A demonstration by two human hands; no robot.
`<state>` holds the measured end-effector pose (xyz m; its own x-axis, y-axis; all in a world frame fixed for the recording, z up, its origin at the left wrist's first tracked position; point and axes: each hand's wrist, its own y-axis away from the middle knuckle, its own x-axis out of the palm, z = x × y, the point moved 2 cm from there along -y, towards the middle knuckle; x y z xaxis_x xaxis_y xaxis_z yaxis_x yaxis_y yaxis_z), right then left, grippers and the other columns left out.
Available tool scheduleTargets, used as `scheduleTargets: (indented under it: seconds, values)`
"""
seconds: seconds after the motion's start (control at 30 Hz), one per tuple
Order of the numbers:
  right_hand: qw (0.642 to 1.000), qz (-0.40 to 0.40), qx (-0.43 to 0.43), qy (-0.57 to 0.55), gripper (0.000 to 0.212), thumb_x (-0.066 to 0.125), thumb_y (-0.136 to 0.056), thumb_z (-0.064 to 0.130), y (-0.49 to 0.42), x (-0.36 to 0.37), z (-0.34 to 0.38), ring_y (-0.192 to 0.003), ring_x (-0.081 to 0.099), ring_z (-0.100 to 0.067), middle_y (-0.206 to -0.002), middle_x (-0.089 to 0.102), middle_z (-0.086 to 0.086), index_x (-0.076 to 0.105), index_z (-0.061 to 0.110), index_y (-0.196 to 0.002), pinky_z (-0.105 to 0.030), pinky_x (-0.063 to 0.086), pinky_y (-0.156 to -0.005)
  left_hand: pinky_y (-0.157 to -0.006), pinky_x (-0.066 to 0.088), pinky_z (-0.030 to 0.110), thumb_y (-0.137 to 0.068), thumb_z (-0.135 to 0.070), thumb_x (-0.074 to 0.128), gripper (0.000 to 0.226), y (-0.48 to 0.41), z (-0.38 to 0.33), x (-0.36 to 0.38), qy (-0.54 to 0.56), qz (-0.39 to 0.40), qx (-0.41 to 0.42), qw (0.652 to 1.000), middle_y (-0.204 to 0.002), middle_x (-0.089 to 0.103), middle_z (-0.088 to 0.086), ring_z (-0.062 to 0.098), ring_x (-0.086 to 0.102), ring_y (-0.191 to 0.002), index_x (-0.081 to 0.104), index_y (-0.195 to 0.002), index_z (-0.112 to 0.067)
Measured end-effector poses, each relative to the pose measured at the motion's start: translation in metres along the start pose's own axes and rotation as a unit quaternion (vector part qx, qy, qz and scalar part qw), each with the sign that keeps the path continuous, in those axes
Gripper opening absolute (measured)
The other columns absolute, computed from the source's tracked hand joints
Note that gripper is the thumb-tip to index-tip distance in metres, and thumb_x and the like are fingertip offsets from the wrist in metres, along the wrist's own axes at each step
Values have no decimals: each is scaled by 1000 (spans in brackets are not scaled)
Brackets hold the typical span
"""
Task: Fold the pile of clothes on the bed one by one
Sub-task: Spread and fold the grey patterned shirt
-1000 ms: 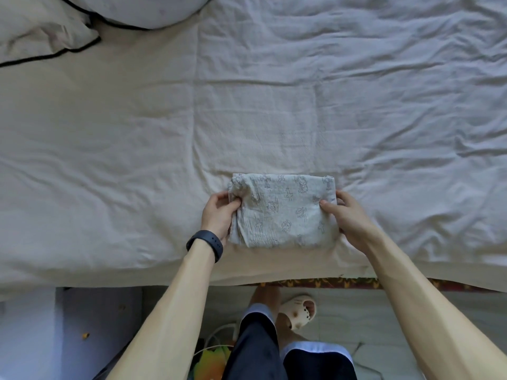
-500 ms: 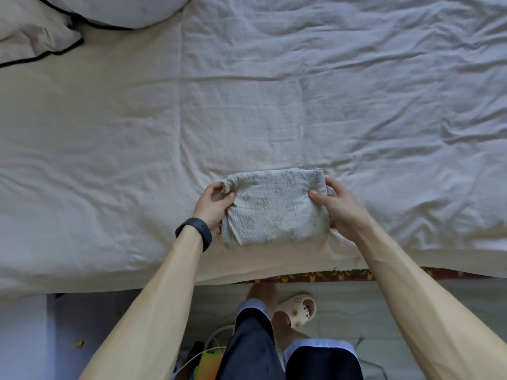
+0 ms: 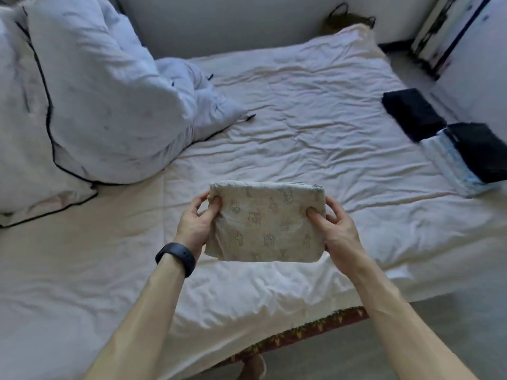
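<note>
A folded beige garment [image 3: 264,223] with a small printed pattern is held up above the white bed [image 3: 315,127]. My left hand [image 3: 196,224] grips its left edge, thumb on top. My right hand [image 3: 333,224] grips its right edge the same way. At the bed's right side lie folded clothes: a dark piece [image 3: 413,113], and another dark piece [image 3: 481,150] resting on a white and light-blue one [image 3: 450,165].
A bunched white duvet with pillows edged in black piping [image 3: 90,105] fills the bed's left part. A brown bag [image 3: 347,21] stands by the far wall. White furniture [image 3: 466,42] stands at the right. A patterned bed base [image 3: 301,330] runs along the near edge.
Both hands lifted the folded garment off the sheet and it now hangs above the bed. The view tilted up, showing the duvet, the far wall and the folded clothes at the right.
</note>
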<state>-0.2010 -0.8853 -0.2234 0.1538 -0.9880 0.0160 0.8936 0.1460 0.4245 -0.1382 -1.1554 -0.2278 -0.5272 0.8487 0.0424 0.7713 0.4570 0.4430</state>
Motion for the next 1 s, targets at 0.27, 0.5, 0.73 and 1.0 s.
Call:
scheduleTargets:
  seconds: [0.27,0.5,0.73,1.0]
  values:
    - [976,-122,-173,-41,34,74,-92,27,104,-112,192,-100,73,-27,-106,76,-5,64,38,-123,-55,60,-86,-63,59,31,-92,-18,68,37,93,-207,127,-31,229,129,964,-102,75,0,18,70,-86,59,-125,-34]
    - [924,-266,-270,-48,38,76,-89,26,191,-187,269,-103,72,-22,-110,75,-1,65,35,-125,-50,59,-90,-75,59,37,-90,-14,71,36,149,-277,237,-5,317,185,930,-92,76,3,23,69,-85,64,-121,-31]
    - [861,-406,-306,-27,38,77,-88,31,273,-242,289,-99,73,-20,-106,76,-1,64,51,-118,-52,59,-90,-69,61,37,-90,-11,71,34,196,-310,324,-43,483,218,847,-95,76,11,23,71,-83,64,-122,-21]
    - [805,-512,-300,-26,37,75,-89,29,333,-294,246,-97,73,-12,-105,76,5,65,37,-124,-41,60,-86,-61,56,33,-90,-15,72,33,244,-271,414,-74,574,170,798,-95,76,15,21,69,-74,66,-122,-21]
